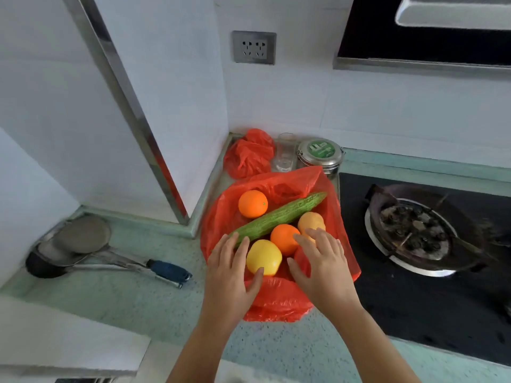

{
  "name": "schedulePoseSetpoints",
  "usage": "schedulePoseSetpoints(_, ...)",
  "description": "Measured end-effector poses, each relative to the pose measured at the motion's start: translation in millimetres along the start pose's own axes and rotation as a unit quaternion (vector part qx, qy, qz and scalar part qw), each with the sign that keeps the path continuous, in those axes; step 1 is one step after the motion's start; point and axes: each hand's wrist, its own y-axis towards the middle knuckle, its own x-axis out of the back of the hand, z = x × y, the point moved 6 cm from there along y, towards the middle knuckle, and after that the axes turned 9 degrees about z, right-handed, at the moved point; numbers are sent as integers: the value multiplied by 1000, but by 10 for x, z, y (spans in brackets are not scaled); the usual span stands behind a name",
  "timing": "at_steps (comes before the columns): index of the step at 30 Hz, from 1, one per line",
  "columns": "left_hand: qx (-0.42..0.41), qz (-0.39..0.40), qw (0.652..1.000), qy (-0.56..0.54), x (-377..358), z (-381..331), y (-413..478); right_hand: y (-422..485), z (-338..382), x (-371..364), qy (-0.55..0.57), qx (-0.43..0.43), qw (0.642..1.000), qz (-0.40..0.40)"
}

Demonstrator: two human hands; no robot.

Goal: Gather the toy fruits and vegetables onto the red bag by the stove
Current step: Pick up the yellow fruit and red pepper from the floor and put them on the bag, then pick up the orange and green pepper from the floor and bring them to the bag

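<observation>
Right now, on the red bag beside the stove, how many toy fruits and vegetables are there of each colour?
Orange: 2 (far orange fruit, near orange fruit)
Yellow: 1 (yellow fruit)
Pale peach: 1 (peach-coloured fruit)
Green: 1 (green gourd)
Total: 5, all on the red bag.
</observation>
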Motion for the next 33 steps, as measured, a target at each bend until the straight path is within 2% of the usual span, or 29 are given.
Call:
schedulePoseSetpoints(7,89,-70,993,42,298,-477,-654,-371,54,287,34,104,994,19)
schedulePoseSetpoints(14,195,-113,969,101,467,-939,-1487,-859,256,391,90,225,968,63)
schedulePoseSetpoints(24,344,-162,911,159,836,-1243,-2596,-1549,985,363,146,384,905,116)
schedulePoseSetpoints(33,463,-206,838,201,1050,-1638,-3790,-2599,1596,282,160,524,817,178)
